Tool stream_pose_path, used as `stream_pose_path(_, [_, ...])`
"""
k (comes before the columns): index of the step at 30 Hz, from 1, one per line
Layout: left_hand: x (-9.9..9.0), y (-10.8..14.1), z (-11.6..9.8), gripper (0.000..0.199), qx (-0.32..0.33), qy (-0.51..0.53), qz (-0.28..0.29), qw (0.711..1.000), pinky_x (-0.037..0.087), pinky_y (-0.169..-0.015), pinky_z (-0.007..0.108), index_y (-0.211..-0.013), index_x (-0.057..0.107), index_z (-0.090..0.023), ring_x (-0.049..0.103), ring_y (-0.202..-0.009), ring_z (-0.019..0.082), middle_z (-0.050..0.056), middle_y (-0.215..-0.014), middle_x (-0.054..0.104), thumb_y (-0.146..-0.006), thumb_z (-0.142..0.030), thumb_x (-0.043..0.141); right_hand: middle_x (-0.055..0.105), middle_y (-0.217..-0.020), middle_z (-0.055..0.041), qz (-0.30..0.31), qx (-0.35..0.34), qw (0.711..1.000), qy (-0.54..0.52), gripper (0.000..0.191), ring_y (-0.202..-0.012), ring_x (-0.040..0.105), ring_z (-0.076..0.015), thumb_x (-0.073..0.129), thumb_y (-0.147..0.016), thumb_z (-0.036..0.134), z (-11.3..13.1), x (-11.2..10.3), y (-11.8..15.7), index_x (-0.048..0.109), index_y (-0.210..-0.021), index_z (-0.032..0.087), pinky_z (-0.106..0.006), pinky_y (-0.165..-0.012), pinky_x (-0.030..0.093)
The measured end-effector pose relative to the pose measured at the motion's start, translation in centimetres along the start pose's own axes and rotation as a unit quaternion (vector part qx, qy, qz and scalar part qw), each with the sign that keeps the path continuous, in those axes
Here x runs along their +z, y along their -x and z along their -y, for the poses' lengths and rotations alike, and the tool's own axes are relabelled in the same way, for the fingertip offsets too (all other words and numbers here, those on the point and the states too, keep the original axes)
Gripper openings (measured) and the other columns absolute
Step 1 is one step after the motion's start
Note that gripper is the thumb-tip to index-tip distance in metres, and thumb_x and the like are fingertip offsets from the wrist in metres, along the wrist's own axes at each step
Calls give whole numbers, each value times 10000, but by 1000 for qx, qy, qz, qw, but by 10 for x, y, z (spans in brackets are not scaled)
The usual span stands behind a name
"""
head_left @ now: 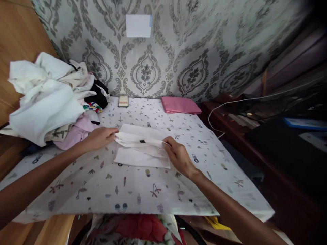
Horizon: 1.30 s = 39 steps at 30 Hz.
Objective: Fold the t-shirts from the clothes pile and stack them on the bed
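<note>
A white garment lies partly folded on the patterned table cover, with a small dark mark near its middle. My left hand pinches the garment's left end between thumb and fingers. At the opposite end, my right hand grips the right edge. Between the two hands the upper layer is held as a band just over the rest of the cloth. Whether the band is fully lifted off the lower layer I cannot tell.
A heap of clothes rises at the left. Toward the wall lie a folded pink cloth and a small framed card. A white cable runs over the dark furniture at the right. The patterned table ends close in front.
</note>
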<state>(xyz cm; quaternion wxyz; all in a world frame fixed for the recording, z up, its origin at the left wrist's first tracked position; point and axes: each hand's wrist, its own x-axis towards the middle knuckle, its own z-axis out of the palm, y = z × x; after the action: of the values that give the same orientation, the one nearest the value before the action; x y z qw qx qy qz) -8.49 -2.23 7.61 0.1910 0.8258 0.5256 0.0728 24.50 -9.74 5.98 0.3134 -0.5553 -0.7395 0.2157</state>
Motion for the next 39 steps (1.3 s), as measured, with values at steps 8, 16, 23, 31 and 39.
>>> stream_pose_path(8, [-54, -57, -78, 120, 57, 373, -101, 920, 532, -686, 289, -938, 526, -203, 715, -815, 198, 39, -835, 700, -848, -282, 522, 668, -1154, -123, -56, -58, 997, -4, 607, -1023, 621, -301, 701, -800, 504, 45, 2, -76, 546, -1301, 199, -385, -800, 487])
stream_pose_path(16, [21, -52, -67, 833, 78, 234, -276, 929, 411, -1093, 498, -1394, 315, -193, 482, -1312, 314, 169, -1397, 494, -699, -398, 725, 583, -713, -17, -159, -113, 967, -163, 263, -765, 592, -206, 575, -921, 408, 51, -21, -125, 603, -754, 207, -294, -663, 484])
stream_pose_path(23, [24, -8, -16, 533, -42, 420, 77, 903, 562, -881, 436, -1088, 626, -190, 680, -1035, 324, 78, -1053, 727, -603, -392, 713, 574, -695, -5, -195, -105, 938, -266, 263, -751, 620, -182, 673, -887, 367, 59, -78, -92, 603, -691, 206, -290, -624, 507])
stream_pose_path(31, [-83, -35, -15, 371, 49, 297, -29, 953, 556, -747, 342, -955, 655, -209, 683, -879, 268, 64, -956, 730, -667, -441, 688, 702, -790, -29, -218, -14, 919, -327, 221, -820, 695, -217, 729, -818, 430, 19, -137, -78, 685, -876, 221, -375, -749, 580])
stream_pose_path(39, [-1, -57, -26, 550, 165, 17, -99, 981, 482, -997, 407, -1315, 542, -221, 578, -1199, 249, 94, -1270, 628, -784, -132, 427, 685, -1137, -169, -177, 21, 982, 68, 278, -1121, 624, -328, 625, -846, 338, -78, -57, -34, 673, -1064, 173, -525, -1010, 465])
